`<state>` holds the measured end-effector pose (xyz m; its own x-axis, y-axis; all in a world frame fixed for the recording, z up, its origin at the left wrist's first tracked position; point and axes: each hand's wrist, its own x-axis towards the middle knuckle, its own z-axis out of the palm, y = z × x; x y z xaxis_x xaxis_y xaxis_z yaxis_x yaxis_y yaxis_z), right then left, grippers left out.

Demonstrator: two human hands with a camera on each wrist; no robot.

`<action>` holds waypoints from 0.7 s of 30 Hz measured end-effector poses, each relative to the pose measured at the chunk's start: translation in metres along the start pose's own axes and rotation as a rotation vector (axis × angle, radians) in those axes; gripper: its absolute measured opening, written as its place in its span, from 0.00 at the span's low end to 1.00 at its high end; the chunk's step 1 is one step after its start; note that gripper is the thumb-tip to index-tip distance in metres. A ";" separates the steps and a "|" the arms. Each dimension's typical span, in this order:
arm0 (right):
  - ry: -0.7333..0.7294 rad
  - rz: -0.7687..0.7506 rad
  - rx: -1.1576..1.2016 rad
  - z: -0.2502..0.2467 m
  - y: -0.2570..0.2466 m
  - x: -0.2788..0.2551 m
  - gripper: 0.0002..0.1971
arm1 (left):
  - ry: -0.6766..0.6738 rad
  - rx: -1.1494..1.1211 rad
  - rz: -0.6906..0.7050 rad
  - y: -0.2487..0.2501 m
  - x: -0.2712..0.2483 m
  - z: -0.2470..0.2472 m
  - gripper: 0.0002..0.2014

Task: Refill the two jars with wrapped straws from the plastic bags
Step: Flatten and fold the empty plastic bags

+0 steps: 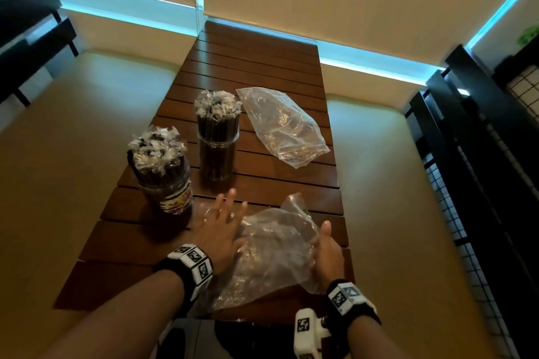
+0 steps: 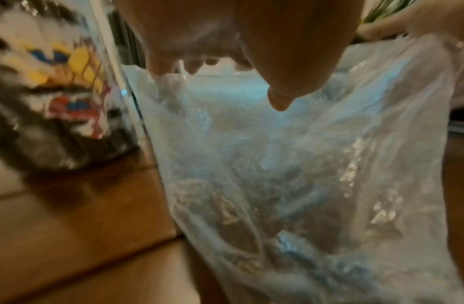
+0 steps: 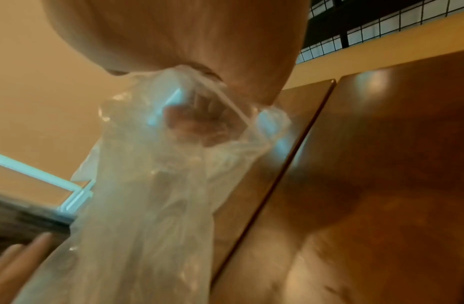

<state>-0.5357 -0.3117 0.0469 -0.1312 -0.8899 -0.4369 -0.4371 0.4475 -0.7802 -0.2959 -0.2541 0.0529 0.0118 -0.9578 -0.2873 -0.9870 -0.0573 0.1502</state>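
Note:
Two clear jars stand on the slatted wooden table [image 1: 256,49], both packed with dark wrapped straws: a labelled jar [image 1: 166,181] at the left and a plain jar [image 1: 217,143] behind it. A crumpled clear plastic bag [image 1: 271,251] lies at the near edge. My left hand [image 1: 218,224] lies on the bag's left side with fingers spread and straight, just right of the labelled jar [image 2: 56,92]. My right hand [image 1: 326,253] grips the bag's right side, its fingers curled into the plastic [image 3: 189,123]. I see no straws in this bag [image 2: 290,164].
A second clear plastic bag [image 1: 283,128] lies flat at the table's far right, beside the plain jar. Cream benches [image 1: 385,183] flank the table on both sides. A black grid railing [image 1: 481,183] runs along the right.

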 end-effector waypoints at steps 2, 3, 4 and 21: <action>0.025 -0.025 -0.133 0.004 0.004 -0.009 0.39 | -0.128 -0.009 -0.049 -0.005 -0.004 0.019 0.40; 0.021 -0.055 -0.211 0.007 0.007 -0.013 0.38 | -0.176 -0.008 -0.066 -0.008 -0.007 0.029 0.41; 0.000 -0.088 -0.283 0.008 0.009 -0.018 0.38 | -0.214 -0.008 -0.088 -0.011 -0.009 0.039 0.42; -0.465 -0.254 -0.352 0.015 -0.056 0.045 0.29 | -0.405 0.033 -0.105 -0.002 -0.017 0.024 0.60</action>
<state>-0.5037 -0.3749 0.0640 0.3804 -0.7975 -0.4682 -0.6808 0.1012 -0.7255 -0.2982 -0.2313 0.0345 0.0548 -0.7590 -0.6488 -0.9885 -0.1328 0.0718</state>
